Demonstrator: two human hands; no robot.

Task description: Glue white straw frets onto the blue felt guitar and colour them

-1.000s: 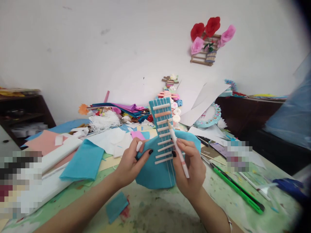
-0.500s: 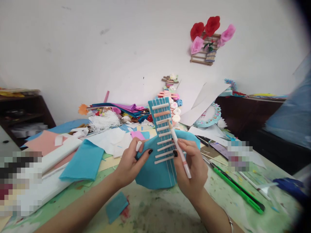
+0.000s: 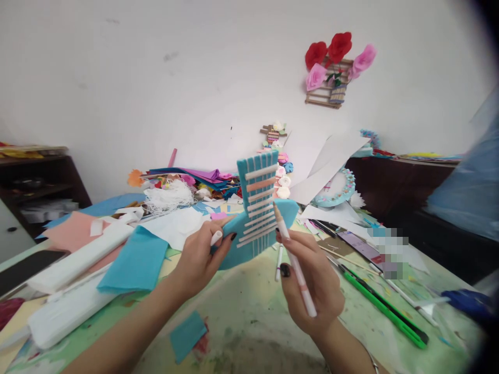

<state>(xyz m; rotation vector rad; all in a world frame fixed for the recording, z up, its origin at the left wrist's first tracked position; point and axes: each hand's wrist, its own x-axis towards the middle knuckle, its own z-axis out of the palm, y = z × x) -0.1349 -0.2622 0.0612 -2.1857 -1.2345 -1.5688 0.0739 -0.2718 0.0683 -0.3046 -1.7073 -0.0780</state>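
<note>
Since the earlier frames the blue foam guitar (image 3: 249, 234) has been tipped back and lifted off the bench (image 3: 249, 332), its body now nearly edge-on to the head camera, and the right hand (image 3: 312, 283) has drawn away from the neck toward the person.

Head view: the left hand (image 3: 200, 257) pinches the guitar's body at its left edge, thumb on the near face, fingers behind, with a small white pen cap (image 3: 215, 238) tucked between the fingers. The right hand is closed around a white-and-pink pen (image 3: 294, 262), tip up, just beside the neck with its glued white sticks (image 3: 260, 200) but apart from it.

By its look the guitar is light, thin foam that flexes, so the broad body is the safer hold; the neck would likely bend, and the sticks could pop off if squeezed. Another pen (image 3: 278, 257) and a green cutter (image 3: 384, 306) lie on the bench below, with a blue felt sheet (image 3: 134, 262) to the left.
</note>
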